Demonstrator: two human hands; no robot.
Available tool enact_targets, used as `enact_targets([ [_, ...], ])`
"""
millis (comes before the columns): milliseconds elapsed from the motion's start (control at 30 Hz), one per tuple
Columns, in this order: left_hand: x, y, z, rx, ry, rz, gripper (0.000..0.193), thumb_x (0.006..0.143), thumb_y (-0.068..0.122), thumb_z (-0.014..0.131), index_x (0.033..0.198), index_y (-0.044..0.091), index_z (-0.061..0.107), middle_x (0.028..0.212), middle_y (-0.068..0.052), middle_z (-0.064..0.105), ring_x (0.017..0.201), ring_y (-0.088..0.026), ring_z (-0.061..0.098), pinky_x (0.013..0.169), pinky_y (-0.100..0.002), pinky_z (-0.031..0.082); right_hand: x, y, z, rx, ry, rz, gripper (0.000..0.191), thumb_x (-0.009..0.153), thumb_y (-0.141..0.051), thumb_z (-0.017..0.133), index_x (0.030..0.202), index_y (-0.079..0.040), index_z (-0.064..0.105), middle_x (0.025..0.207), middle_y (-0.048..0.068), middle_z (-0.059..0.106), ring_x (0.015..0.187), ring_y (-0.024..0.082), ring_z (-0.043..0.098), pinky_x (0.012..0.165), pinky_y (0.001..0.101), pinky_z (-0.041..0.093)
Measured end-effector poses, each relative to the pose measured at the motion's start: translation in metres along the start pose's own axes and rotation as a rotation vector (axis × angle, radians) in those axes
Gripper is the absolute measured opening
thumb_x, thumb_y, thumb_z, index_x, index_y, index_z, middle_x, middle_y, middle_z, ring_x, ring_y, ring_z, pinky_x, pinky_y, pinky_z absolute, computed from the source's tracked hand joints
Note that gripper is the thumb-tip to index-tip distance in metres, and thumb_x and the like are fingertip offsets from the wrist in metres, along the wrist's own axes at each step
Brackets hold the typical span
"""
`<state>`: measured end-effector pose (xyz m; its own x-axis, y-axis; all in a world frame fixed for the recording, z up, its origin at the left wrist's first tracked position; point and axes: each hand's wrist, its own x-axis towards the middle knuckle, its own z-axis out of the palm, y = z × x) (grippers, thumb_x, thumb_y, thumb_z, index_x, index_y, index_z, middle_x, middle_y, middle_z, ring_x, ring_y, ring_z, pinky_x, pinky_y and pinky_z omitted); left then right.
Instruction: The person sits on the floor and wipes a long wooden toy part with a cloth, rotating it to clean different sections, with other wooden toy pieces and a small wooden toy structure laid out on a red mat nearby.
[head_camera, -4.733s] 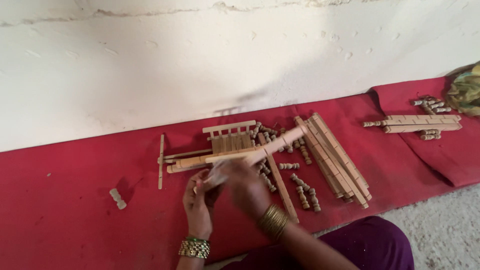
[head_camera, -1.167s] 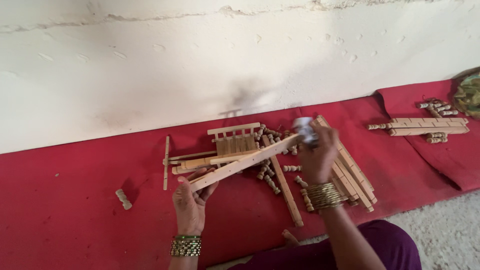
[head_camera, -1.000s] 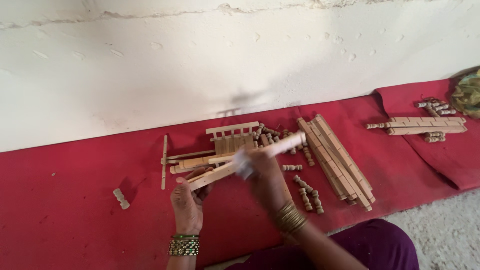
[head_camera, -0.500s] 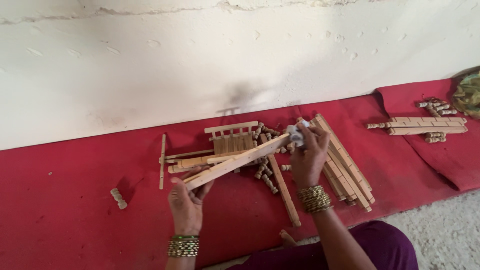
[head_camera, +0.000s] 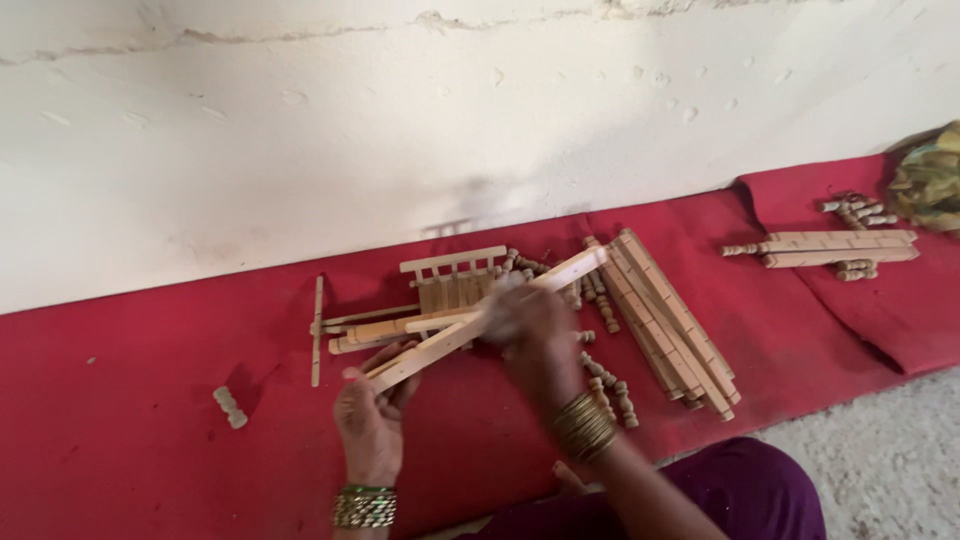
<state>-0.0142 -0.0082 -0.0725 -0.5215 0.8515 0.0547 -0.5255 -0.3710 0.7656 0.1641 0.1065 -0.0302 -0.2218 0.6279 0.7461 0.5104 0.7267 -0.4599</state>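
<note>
Left hand (head_camera: 372, 420) clenched on the low end of a long wooden slat (head_camera: 490, 318) raised over the red cloth (head_camera: 130, 470) — right hand (head_camera: 530, 330) blurred mid-length, grip unclear — slat judged light, stiff, best held near its ends.

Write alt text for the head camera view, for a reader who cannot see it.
A person's left hand holds the near end of a long wooden slat, while the blurred right hand rests on its middle. Beneath lies a red cloth strewn with more slats, small turned pegs and a little wooden railing, by a white wall.
</note>
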Motion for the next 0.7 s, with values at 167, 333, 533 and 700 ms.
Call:
enact_targets([
  [167, 0.001, 0.006, 0.001, 0.003, -0.079, 0.03, 0.057, 0.094, 0.047, 0.054, 0.112, -0.007, 0.062, 0.114, -0.026, 0.066, 0.108, -0.035, 0.066, 0.091, -0.045, 0.06, 0.03, 0.095, -0.051, -0.097, 0.163, 0.193, 0.03, 0.075, 0.01, 0.068, 0.102, -0.003, 0.069, 0.112, 0.02, 0.06, 0.101, 0.026, 0.062, 0.077, 0.0334, 0.06],
  [333, -0.001, 0.008, 0.004, 0.009, -0.087, -0.003, 0.058, 0.095, 0.047, 0.052, 0.113, -0.008, 0.06, 0.116, -0.028, 0.065, 0.109, -0.035, 0.065, 0.091, -0.044, 0.059, 0.025, 0.108, -0.066, 0.863, -0.019, 0.703, 0.033, 0.084, 0.01, 0.055, 0.105, -0.012, 0.068, 0.11, 0.01, 0.068, 0.098, 0.021, 0.068, 0.084, 0.0327, 0.062],
  [533, 0.009, 0.019, -0.011, 0.011, 0.134, -0.476, 0.056, 0.092, 0.045, 0.049, 0.111, -0.006, 0.061, 0.107, -0.03, 0.068, 0.101, -0.038, 0.068, 0.083, -0.045, 0.06, 0.027, 0.093, -0.066, 0.602, 0.1, 0.204, 0.029, 0.09, 0.012, 0.054, 0.108, -0.007, 0.065, 0.123, 0.013, 0.064, 0.111, 0.023, 0.064, 0.092, 0.033, 0.061],
  [700, 0.008, 0.015, -0.006, -0.005, 0.007, -0.205, 0.048, 0.091, 0.038, 0.056, 0.112, -0.005, 0.062, 0.105, -0.026, 0.069, 0.096, -0.036, 0.07, 0.082, -0.044, 0.062, 0.028, 0.068, -0.048, -0.104, 0.117, 0.195, 0.044, 0.089, 0.005, 0.064, 0.13, -0.007, 0.051, 0.124, 0.012, 0.059, 0.114, 0.024, 0.059, 0.088, 0.0366, 0.06],
])
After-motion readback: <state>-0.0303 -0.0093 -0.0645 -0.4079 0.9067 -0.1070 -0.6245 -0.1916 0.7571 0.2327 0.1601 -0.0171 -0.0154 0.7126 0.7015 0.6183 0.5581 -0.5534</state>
